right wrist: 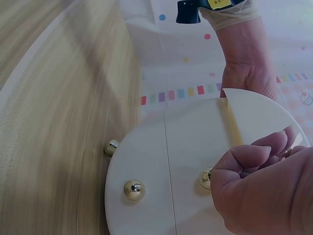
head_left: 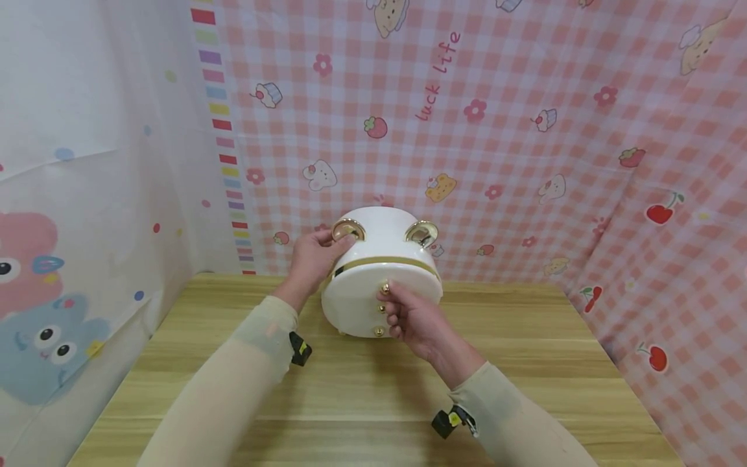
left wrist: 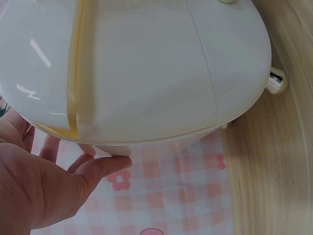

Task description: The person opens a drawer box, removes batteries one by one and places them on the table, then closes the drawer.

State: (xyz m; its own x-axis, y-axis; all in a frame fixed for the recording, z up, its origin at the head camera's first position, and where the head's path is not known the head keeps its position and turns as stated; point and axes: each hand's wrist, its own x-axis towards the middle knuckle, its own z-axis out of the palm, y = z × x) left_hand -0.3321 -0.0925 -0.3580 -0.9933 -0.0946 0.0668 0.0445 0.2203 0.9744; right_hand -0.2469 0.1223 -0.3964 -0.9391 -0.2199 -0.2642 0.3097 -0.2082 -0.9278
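Note:
A rounded white storage box (head_left: 350, 301) with gold trim stands on the table, its front seamed and fitted with three gold knobs in a column. Two gold ears rise from its top. My left hand (head_left: 315, 259) is at its upper left side, thumb and index finger pinching the left gold ear (head_left: 349, 228). In the left wrist view, the other fingers (left wrist: 105, 166) of that hand spread along the side wall. My right hand (head_left: 417, 321) pinches the top gold knob (head_left: 385, 288), the other fingers curled. Below it, the middle knob (right wrist: 205, 178) and lowest knob (right wrist: 134, 189) show.
Beneath the box is a wood-grain table (head_left: 344, 402). A pink checked cloth (head_left: 502, 149) hangs close behind it and along the right side; a white printed cloth (head_left: 87, 194) hangs at the left. A small gold foot (left wrist: 277, 81) sticks out under the box.

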